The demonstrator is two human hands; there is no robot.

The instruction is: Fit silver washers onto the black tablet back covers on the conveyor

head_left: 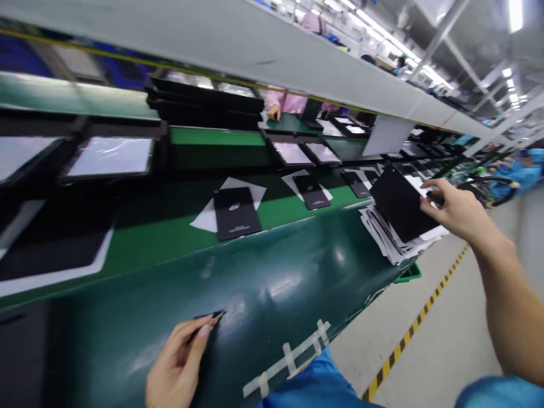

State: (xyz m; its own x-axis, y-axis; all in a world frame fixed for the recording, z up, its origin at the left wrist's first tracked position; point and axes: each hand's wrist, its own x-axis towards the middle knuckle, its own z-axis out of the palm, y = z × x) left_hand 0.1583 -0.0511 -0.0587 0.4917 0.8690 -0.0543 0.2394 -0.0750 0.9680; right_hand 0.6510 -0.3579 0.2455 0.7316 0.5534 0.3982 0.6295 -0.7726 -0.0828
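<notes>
Low in the view, my left hand (182,351) pinches a small dark pointed item (219,315) just above the green table mat. At the right, my right hand (453,207) has thumb and fingers closed on the edge of a flat black panel (399,204). That panel lies tilted over a pile of white sheets (385,241) at the table's right edge. Beyond the bare mat, a black card with a logo (237,214) rests on a white sheet (206,215) on the green strip. Another black card (311,191) lies farther right.
Open black trays (297,150) with shiny pale panels line the far side. A stack of black trays (204,105) stands behind. A co-worker's hand (274,112) shows across the line. Pale tape (289,360) marks the near table edge (346,326). A green bin (410,273) sits below.
</notes>
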